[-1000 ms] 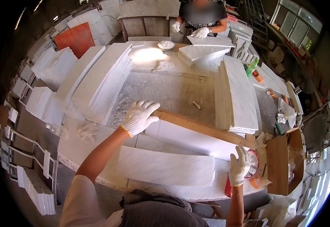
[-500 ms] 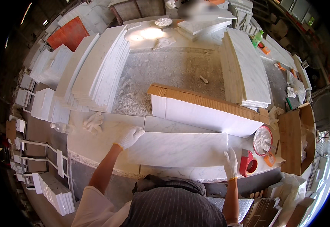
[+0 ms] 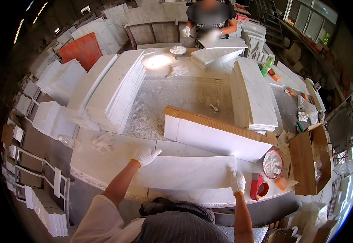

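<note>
A pale grey-veined marble slab lies flat on the workbench in front of me. My left hand, in a white knitted glove, is closed at the slab's far left corner, fingertips pointing right. Also gloved, my right hand grips the slab's right edge, its fingers bent against it. Behind the slab, a long white box with brown cardboard edging stands at a slant. Right of my right hand are a red tape dispenser, a red-rimmed bowl of white paste with a tool in it, and an orange item.
Stacks of marble slabs stand at the left and right. A crumpled glove and a clear bottle lie at left. An open cardboard carton stands at right. Across the bench a co-worker works beside slabs.
The view has tilted up, showing more of the co-worker. My right hand has come in from beside the slab onto its right edge. My left hand has shifted slightly right.
</note>
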A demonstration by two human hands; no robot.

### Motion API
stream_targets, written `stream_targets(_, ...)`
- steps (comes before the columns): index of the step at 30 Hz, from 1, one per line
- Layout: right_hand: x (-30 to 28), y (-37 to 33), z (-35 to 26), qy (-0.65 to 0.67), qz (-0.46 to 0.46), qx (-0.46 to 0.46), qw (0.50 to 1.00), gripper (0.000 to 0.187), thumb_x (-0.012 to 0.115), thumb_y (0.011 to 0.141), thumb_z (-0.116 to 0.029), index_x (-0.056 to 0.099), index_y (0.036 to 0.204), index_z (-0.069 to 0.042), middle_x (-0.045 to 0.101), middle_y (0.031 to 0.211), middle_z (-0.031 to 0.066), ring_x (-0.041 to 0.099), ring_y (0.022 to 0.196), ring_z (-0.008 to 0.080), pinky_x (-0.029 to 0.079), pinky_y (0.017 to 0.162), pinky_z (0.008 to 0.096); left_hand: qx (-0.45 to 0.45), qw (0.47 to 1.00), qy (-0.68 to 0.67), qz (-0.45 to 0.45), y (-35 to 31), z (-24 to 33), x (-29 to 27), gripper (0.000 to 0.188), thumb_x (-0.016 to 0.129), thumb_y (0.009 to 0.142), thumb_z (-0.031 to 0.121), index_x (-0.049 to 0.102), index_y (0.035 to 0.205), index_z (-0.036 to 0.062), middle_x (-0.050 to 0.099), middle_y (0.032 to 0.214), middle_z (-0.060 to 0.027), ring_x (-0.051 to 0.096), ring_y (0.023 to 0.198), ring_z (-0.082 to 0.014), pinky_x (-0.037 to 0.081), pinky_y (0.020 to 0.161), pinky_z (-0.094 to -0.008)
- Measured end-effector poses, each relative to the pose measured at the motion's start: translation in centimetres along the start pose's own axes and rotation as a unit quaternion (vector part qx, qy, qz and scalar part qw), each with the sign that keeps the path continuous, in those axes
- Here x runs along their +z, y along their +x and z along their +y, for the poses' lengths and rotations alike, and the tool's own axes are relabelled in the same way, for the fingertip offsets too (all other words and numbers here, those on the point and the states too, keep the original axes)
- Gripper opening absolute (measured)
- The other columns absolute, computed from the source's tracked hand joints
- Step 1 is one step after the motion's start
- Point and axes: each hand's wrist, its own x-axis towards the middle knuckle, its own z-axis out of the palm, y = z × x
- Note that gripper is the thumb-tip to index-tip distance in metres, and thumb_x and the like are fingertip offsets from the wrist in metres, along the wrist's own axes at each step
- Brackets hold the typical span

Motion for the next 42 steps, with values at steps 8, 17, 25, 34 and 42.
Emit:
stream_targets(8,-0.3,3.6,-2.1,-0.023,-0.047,-0.039,0.998,0.071,0.041,0.090,-0.068,0.067,0.093,-0.002,0.066,0.094,0.0259,0.062,0.094,0.0458,0.047,0.083,0.0517,-0.058,0.997,-0.044,-0.009,-7.7,-1.5,2.5,0.081,0.036,0.092,0.068,0.071,0.082,-0.0043,0.067,0.082,-0.0280,0.065,0.080,-0.0445,0.049,0.076,-0.0507)
stream_targets(17,0.6,7.0,-3.9,-0.067,-0.086,-0.122,0.987,0.065,0.045,0.090,-0.065,0.068,0.088,-0.004,0.067,0.091,0.0248,0.063,0.091,0.0449,0.049,0.079,0.0516,-0.050,0.973,-0.179,0.133,-13.3,-1.5,6.1,0.062,0.049,0.090,0.057,0.067,0.110,0.0008,0.064,0.110,-0.0265,0.059,0.102,-0.0441,0.045,0.088,-0.0486)
stream_targets(25,0.6,7.0,-2.9,-0.053,-0.042,-0.153,0.986,0.062,0.049,0.090,-0.062,0.067,0.084,-0.003,0.066,0.088,0.0248,0.062,0.084,0.0451,0.048,0.075,0.0524,-0.317,0.814,-0.412,0.259,-20.2,0.5,8.3,0.054,0.055,0.090,0.051,0.062,0.110,0.0012,0.066,0.104,-0.0166,0.062,0.093,-0.0328,0.048,0.085,-0.0401)
stream_targets(34,0.0,5.4,-5.1,-0.034,-0.058,-0.174,0.982,0.056,0.052,0.093,-0.053,0.067,0.088,0.001,0.065,0.085,0.0267,0.062,0.079,0.0458,0.048,0.071,0.0522,-0.365,0.668,-0.645,0.073,-25.8,2.9,16.7,0.065,0.056,0.095,0.049,0.050,0.130,-0.0051,0.062,0.116,-0.0106,0.060,0.103,-0.0186,0.052,0.083,-0.0332)
stream_targets(42,0.2,7.1,-4.5,-0.144,-0.164,-0.189,0.958,0.051,0.048,0.097,-0.050,0.065,0.123,-0.009,0.072,0.092,0.0126,0.068,0.081,0.0316,0.052,0.072,0.0428,-0.368,0.533,-0.755,0.100,-24.0,4.1,16.2,0.071,0.058,0.092,0.053,0.048,0.134,-0.0040,0.060,0.124,-0.0125,0.059,0.110,-0.0198,0.049,0.091,-0.0361)
